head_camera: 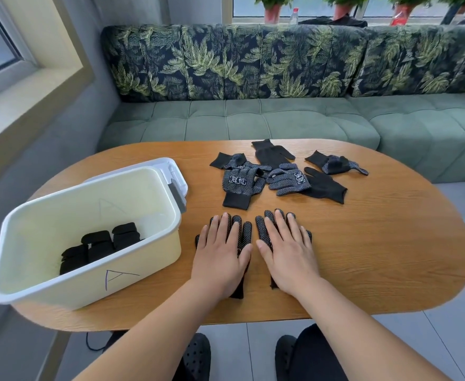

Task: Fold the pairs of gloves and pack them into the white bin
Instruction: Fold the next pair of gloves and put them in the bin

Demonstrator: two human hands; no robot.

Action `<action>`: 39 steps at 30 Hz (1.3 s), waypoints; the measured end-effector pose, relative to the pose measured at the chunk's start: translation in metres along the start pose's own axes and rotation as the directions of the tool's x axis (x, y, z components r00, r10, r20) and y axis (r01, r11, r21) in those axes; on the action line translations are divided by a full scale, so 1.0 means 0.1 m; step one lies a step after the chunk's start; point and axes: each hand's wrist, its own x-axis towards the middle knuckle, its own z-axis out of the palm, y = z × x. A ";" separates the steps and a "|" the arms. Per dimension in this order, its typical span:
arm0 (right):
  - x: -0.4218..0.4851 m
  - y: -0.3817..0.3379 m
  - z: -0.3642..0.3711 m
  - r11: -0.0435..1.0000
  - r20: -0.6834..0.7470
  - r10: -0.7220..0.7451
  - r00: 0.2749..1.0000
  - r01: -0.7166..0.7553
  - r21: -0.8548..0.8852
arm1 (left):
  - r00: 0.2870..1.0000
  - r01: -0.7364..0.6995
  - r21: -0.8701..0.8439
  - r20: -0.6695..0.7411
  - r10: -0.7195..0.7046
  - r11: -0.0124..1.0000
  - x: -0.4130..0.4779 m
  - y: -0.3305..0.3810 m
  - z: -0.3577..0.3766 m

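Gloves [245, 235] of one pair lie side by side, dotted side up, on the table [376, 243] just right of the white bin [132, 273]; my left hand [220, 254] and right hand [289, 251] are spread flat, one pressing each, gripping nothing. I'd smooth fingers and cuffs, stack one squarely on the other, then fold. The bin bears a hand-drawn "A" [116, 277]; a loose glove [239, 182] farther back shows boxed white characters, perhaps "冠恒".
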 end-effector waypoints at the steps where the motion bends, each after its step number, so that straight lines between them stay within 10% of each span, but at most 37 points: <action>1: 0.00 0.00 0.01 1.000 0.006 0.026 1.000 -0.026 0.004 | 1.000 0.003 -0.008 0.008 -0.003 1.000 0.00 -0.01 0.01; 29: -0.36 0.02 0.08 0.995 -0.080 -0.061 0.995 0.067 0.075 | 1.000 0.002 -0.063 -0.008 -0.002 0.998 -0.31 0.01 0.05; 39: -0.79 0.16 0.09 0.971 -0.368 -0.180 0.912 0.225 0.083 | 0.920 -0.333 -0.127 -0.259 0.293 0.934 -0.77 -0.34 -0.08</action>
